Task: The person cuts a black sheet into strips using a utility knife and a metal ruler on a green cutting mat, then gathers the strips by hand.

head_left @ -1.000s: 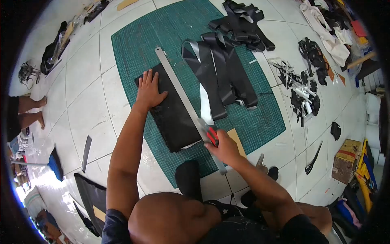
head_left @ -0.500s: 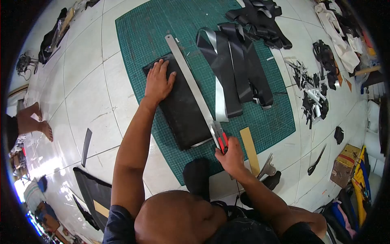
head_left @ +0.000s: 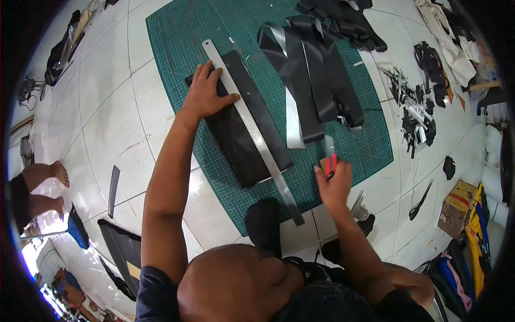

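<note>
My left hand [head_left: 204,96] lies with fingers spread over the upper part of a black sheet piece [head_left: 236,142], its thumb and fingertips at the edge of a long metal ruler [head_left: 252,129]. The ruler runs diagonally across the black material, and its lower end sticks out past it near a dark-covered foot [head_left: 263,225]. Right of the ruler a black strip [head_left: 263,112] shows on the green cutting mat [head_left: 182,32]. In my right hand [head_left: 335,185] is a red utility knife [head_left: 331,162], blade pointing away from me, over the mat's lower right. A small tan edge peeks out beside the knife.
Folded black bands [head_left: 306,80] lie on the mat's right half. Scraps [head_left: 413,115] are heaped on the tiles to the right, with scissors [head_left: 421,201] and a box [head_left: 457,206] nearer. A metal clip [head_left: 360,206] sits by my right wrist. Another person's feet [head_left: 56,185] are at left.
My right hand with the knife has moved right, away from the ruler. The ruler now lies further left across the black material, under my left thumb, and a black strip shows to its right.
</note>
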Demonstrator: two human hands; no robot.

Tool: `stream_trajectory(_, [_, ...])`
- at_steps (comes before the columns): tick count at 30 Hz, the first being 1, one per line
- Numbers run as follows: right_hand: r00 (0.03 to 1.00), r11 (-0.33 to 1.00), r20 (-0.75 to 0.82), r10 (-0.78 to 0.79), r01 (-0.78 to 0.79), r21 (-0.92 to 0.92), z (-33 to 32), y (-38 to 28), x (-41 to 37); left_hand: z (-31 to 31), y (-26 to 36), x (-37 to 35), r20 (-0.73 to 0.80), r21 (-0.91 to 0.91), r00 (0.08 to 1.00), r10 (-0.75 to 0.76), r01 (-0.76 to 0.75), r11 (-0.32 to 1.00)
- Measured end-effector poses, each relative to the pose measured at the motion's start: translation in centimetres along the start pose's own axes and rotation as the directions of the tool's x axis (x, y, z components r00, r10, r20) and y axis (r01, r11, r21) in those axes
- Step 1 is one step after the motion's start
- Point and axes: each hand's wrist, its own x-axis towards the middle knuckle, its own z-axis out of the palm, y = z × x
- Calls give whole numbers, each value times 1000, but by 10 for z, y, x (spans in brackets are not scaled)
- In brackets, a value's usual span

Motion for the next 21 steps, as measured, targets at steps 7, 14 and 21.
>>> stream_trajectory(7, [973, 965, 116, 198, -214, 150, -9, 9, 13, 4, -4, 7, 51, -4, 999, 16, -16, 1000])
stream_trajectory(14, [969, 896, 218, 113, -194, 398, -40, -8, 28, 5, -7, 5, 49, -22, 999, 24, -23, 999])
stream_trajectory(21, [986, 772, 164, -10, -96, 628, -14, -88, 113, 9, -5, 9, 55, -10, 998, -8, 9, 1000])
